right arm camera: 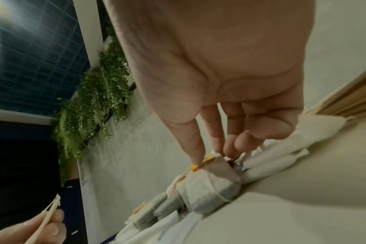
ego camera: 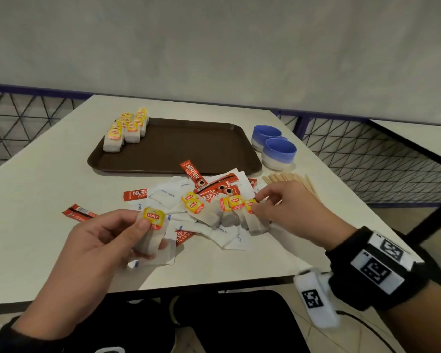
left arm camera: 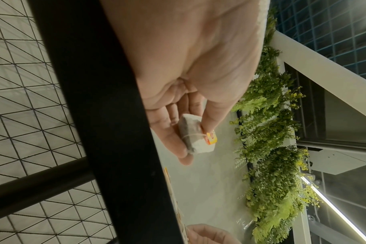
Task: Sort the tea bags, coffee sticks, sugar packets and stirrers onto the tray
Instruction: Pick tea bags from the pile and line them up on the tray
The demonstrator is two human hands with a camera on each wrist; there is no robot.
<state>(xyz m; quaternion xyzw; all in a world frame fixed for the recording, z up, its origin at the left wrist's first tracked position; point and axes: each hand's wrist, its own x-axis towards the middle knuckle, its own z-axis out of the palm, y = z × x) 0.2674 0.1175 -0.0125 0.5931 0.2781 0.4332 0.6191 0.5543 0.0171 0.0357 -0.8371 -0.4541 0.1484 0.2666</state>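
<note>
Two hands gather tea bags at once: the left hand pinches one tea bag at lower left, while the right hand pinches another's tag in the central pile, presumably bound for the tea-bag cluster on the tray at its upper-left corner.

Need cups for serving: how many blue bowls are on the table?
2: one blue bowl just right of the brown tray, the other blue bowl touching it, nearer the wooden stirrers.

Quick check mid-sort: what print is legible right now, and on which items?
"Lipton": tag of the tea bag held by the left hand.
"NESCAFE CLASSIC": coffee stick by the tray.
"sugar": white sugar packet.
Wristband squares: codes, no words.
Smaller print: blurred.
</note>
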